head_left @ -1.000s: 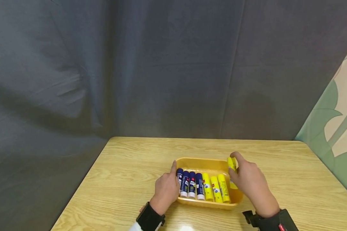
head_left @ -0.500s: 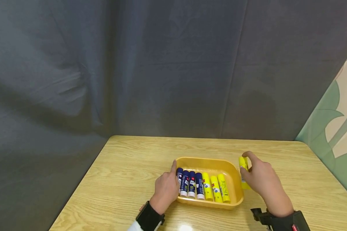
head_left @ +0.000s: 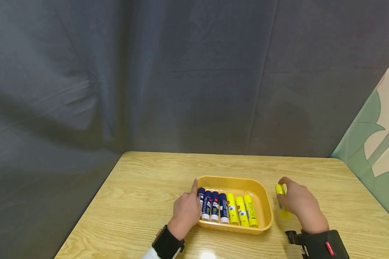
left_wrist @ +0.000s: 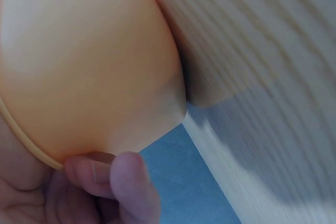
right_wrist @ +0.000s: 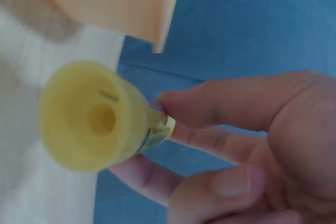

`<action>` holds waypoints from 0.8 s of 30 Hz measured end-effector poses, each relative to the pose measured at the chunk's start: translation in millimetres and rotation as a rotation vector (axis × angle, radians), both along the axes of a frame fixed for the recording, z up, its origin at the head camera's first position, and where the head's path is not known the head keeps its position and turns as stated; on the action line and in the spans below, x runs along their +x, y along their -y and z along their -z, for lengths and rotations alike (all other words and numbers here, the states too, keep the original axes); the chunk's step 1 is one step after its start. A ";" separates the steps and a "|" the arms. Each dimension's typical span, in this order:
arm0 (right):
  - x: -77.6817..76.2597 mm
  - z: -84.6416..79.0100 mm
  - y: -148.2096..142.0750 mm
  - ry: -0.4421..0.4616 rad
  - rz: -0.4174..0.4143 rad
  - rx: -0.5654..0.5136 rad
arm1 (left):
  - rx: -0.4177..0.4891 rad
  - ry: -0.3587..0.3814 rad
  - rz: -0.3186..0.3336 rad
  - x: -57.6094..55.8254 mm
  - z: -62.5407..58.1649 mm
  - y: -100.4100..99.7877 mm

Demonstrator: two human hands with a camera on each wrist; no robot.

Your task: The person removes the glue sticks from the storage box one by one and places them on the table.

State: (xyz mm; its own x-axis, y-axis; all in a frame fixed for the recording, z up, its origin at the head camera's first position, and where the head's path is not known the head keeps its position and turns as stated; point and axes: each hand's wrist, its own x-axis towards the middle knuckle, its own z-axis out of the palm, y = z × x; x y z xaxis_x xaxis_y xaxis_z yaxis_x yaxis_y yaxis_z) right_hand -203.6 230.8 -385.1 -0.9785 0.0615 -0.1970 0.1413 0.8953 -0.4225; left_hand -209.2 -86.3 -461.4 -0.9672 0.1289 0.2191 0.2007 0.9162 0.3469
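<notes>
On right wrist cam we see the hollow end [right_wrist: 79, 119] of the yellow tube [right_wrist: 135, 127], hidden from head view; right hand [head_left: 299, 202] pinches it. Left hand [head_left: 186, 209] grips tray [head_left: 236, 184].

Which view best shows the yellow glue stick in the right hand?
Right wrist: the yellow glue stick looks large, its hollow end facing the camera. The head view shows it small, partly covered by the right hand; the left wrist view misses it.

Tray [head_left: 233, 183]: 1. Inside the tray: 4 blue glue sticks [head_left: 215, 207], 3 yellow glue sticks [head_left: 242, 211]. Right of the tray: 1 further yellow glue stick [head_left: 279, 190], 1 right hand [head_left: 298, 200]. At tray's left end: 1 left hand [head_left: 186, 210].
</notes>
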 end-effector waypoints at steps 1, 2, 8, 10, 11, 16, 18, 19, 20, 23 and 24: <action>-1.2 2.4 -0.9 0.012 -0.001 -0.001 | 0.000 -0.001 0.000 0.0 0.2 0.0; -2.3 4.7 -1.7 0.021 -0.003 0.000 | -0.001 -0.001 0.000 -0.1 0.2 0.0; -9.8 18.3 -4.8 0.081 -0.002 0.015 | -0.004 0.007 -0.008 -0.8 0.2 -0.3; -11.7 22.7 -5.5 0.109 0.003 0.011 | -0.009 0.009 -0.010 -1.0 0.3 -0.5; -12.5 24.3 -5.6 0.125 0.009 0.006 | -0.011 0.010 -0.009 -1.2 0.1 -0.6; -15.4 31.8 -7.1 0.161 0.027 -0.012 | -0.021 0.015 -0.006 -2.1 0.0 -1.7; -16.4 34.1 -6.9 0.160 0.033 -0.017 | -0.024 0.019 -0.007 -2.2 0.1 -1.9; -16.7 35.4 -6.7 0.157 0.034 -0.020 | -0.024 0.020 -0.008 -2.1 -0.1 -2.0; -16.7 36.8 -6.5 0.154 0.033 -0.022 | -0.025 0.022 -0.010 -1.9 -0.3 -2.1; -17.0 39.9 -5.4 0.145 0.031 -0.021 | -0.030 0.027 -0.015 -1.3 -0.5 -2.2; -16.9 40.6 -5.1 0.143 0.028 -0.019 | -0.032 0.031 -0.017 -1.1 -0.6 -2.2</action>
